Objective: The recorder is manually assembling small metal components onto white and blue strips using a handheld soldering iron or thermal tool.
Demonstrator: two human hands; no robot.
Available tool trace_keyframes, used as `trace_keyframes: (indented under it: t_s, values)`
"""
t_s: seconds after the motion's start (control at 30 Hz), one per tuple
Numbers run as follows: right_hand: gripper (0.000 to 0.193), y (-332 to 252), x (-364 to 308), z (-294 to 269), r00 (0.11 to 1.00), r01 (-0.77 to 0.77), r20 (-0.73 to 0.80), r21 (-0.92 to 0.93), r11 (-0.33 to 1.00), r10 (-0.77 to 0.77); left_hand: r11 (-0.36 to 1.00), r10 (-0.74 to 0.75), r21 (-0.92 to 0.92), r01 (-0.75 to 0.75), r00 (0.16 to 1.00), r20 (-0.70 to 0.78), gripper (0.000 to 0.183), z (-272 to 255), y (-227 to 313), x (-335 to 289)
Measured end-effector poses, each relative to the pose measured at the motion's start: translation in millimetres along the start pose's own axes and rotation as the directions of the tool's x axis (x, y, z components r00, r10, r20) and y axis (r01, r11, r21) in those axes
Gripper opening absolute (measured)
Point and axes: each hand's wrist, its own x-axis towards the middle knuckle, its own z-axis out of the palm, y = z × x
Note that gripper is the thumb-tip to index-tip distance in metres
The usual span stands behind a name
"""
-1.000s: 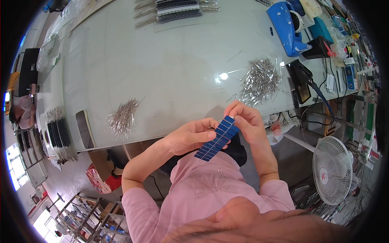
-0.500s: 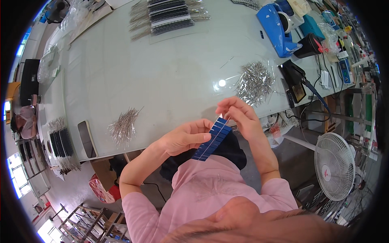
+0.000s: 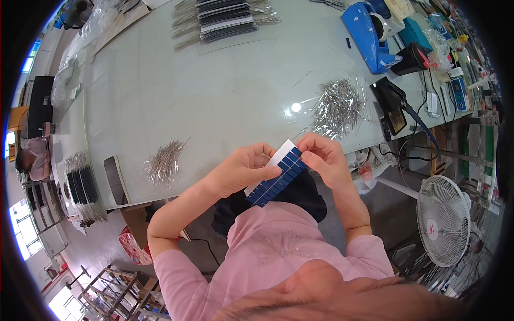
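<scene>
My left hand (image 3: 243, 172) grips a strip of dark blue cell-like pieces (image 3: 278, 179) on a white backing (image 3: 281, 153), thumb on top and fingers beneath. The strip is tilted in front of my body by the table's near edge, its far end pointing up and right. A pale thin line runs lengthwise over the blue pieces. My right hand (image 3: 323, 156) is pinched at the strip's far right corner; whatever lies between its fingertips is too small to make out. Beyond it lies a heap of thin silvery metal strips (image 3: 340, 109), with a smaller pile (image 3: 165, 163) to my left.
A stack of dark strips with wire ends (image 3: 227, 21) lies at the back, a similar bundle (image 3: 83, 184) at left beside a phone (image 3: 115, 181). On the right are a blue tape dispenser (image 3: 367, 40), a soldering iron with blue cable (image 3: 412, 112) and a white fan (image 3: 443, 220).
The strip has turned flatter, baring more of its white backing and blue face. My right hand has lowered slightly onto its corner; my left hand has shifted a little left.
</scene>
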Motion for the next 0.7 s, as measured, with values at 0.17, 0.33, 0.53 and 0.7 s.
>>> trace_keyframes:
  t_s: [0.17,0.33,0.53,0.7]
  values:
    - [0.014,-3.0,0.7,4.2,0.997,0.067,-0.021,-0.160,0.985,-0.071,0.998,0.019,0.056,-0.017,0.999,-0.030,0.033,3.1,1.3,-1.5]
    - [0.024,-1.6,0.7,8.1,1.000,-0.007,0.018,-0.114,0.993,0.010,0.989,0.107,0.102,-0.105,0.994,-0.012,0.032,3.9,-1.5,-1.5]
    - [0.025,-0.6,5.0,15.1,1.000,-0.003,0.014,-0.149,0.989,0.005,0.967,0.142,0.216,-0.135,0.990,-0.015,0.032,3.6,0.3,-3.4]
    - [0.026,-1.7,7.6,17.3,1.000,0.018,0.027,-0.156,0.988,-0.013,0.934,0.232,0.293,-0.205,0.971,-0.060,0.028,6.6,0.4,-6.2]
